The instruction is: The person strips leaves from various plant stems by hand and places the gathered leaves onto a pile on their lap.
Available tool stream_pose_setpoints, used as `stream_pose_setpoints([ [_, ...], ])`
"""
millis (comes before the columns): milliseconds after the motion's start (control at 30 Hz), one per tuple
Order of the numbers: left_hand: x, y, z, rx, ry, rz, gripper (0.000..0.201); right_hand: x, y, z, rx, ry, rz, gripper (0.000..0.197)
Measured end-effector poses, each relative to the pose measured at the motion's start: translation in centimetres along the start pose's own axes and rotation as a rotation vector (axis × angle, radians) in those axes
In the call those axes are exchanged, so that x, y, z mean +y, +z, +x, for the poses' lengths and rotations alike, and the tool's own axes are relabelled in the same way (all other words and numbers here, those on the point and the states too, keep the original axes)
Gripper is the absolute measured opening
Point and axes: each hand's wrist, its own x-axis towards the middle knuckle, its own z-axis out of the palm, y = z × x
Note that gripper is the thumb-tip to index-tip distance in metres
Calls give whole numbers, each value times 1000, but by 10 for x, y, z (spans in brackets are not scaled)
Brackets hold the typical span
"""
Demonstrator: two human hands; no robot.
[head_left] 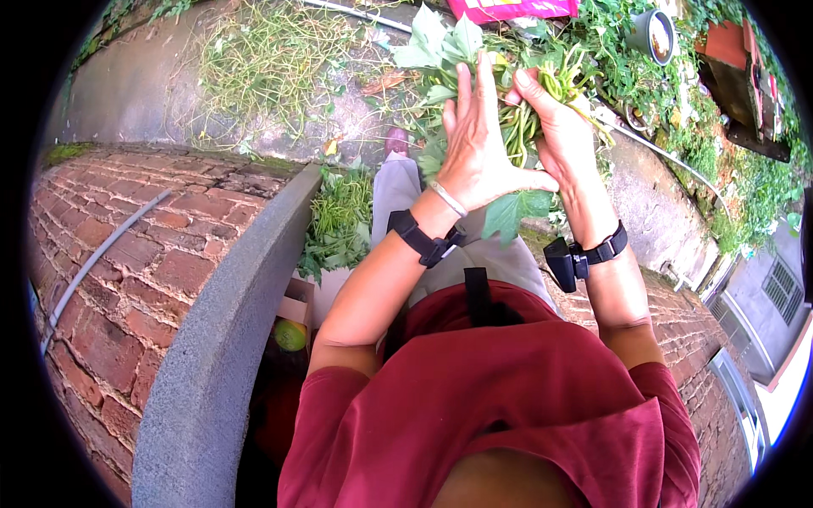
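Note:
My right hand (563, 127) is closed around a bunch of leafy greens (521, 131), its thumb lying along the top of the thin green stems. Beside it, my left hand (476, 144) is held flat with fingers stretched out and the thumb pointing across toward the right wrist. Broad pale leaves (436, 42) stick out past the left fingertips, and a darker leaf (515, 213) hangs below the two hands. Whether the left palm touches the stems is hidden.
A pile of stripped stems (271, 63) lies on the concrete to the far left. More greens (334, 212) sit by my leg, near a grey slab (216, 339) and a box with a green fruit (290, 335). A pink bag (517, 8) and a pot (652, 38) stand beyond.

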Motion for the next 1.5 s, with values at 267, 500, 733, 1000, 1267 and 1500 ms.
stream_pose_setpoints([
  [267, -39, 13, -11, -4, 51, -226, 70, 20, -15, -4, -200, 230, 334, 27],
  [500, -67, 8, -54, -74, -316, -406, 40, 45, -3, 0, -356, 431, 36, 38],
  [733, -108, -63, -149, -137, -522, -98, 50, 97, 10, 15, -747, -103, -962, 47],
  [1000, -291, -36, -322, 11, -811, 594, 45, 155, -32, 43, -528, 406, -849, 29],
  [1267, -503, 88, -412, -312, -1484, 1070, 50, 214, -145, 79, -198, 560, -1076, 32],
  [1500, -555, 98, -486, -203, -1511, 931, 39, 298, -270, 80, 146, 654, -964, 28],
])
